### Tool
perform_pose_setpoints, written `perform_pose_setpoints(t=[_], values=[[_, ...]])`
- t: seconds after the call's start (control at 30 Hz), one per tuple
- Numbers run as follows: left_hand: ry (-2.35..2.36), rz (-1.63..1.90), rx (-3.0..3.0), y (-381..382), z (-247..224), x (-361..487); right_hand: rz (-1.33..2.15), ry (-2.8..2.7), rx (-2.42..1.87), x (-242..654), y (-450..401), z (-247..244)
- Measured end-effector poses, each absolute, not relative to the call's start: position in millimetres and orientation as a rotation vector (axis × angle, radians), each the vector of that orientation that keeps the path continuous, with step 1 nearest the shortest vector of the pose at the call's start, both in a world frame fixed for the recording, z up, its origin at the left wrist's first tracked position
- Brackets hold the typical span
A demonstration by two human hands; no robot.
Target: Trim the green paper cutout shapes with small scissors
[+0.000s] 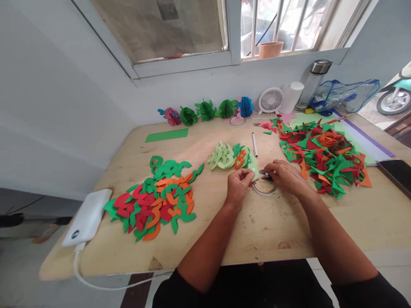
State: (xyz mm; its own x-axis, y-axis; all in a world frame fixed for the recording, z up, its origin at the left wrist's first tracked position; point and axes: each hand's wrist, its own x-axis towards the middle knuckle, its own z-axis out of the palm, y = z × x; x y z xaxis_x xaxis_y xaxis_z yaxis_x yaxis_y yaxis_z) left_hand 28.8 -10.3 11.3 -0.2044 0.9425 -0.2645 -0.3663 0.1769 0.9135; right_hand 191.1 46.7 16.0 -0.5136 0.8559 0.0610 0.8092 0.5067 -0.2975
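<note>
My left hand [239, 184] pinches a pale green paper cutout [255, 174] between thumb and fingertips. Close beside it, my right hand [282, 174] has its fingers closed on small dark-bladed scissors [266, 176], whose handles are mostly hidden. A thin whitish ring [265, 193] lies on the table under the two hands. Just beyond my left hand are curled light green paper cutouts [221, 156] and an orange cutout [240, 158] among green ones. A white pen [254, 144] lies behind the hands.
Red, orange and green cutouts [160, 201] are heaped at left, pointed scraps [334, 158] at right. Paper turtles [206, 110] line the wall near a small fan [270, 100] and a glass bottle [314, 84]. A power bank [88, 218] and a phone [396, 174] lie at the sides.
</note>
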Motion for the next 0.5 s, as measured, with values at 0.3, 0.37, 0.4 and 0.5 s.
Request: perform_pose_setpoints(t=[0.3, 0.37, 0.4, 0.5], values=[[1.225, 1.310, 0.734, -11.8, 12.2, 29.8, 0.353, -2.525, -1.487, 190.2, 46.6, 18.2], [1.216, 1.291, 0.744, -11.9, 12.5, 29.9, 0.355, -2.523, -1.497, 189.6, 45.9, 20.0], [1.214, 1.286, 0.747, -11.9, 12.4, 29.9, 0.356, -2.520, -1.504, 189.3, 45.5, 20.7], [1.216, 1.282, 0.746, -11.7, 11.8, 30.2, 0.347, -2.508, -1.522, 188.5, 44.4, 21.7]])
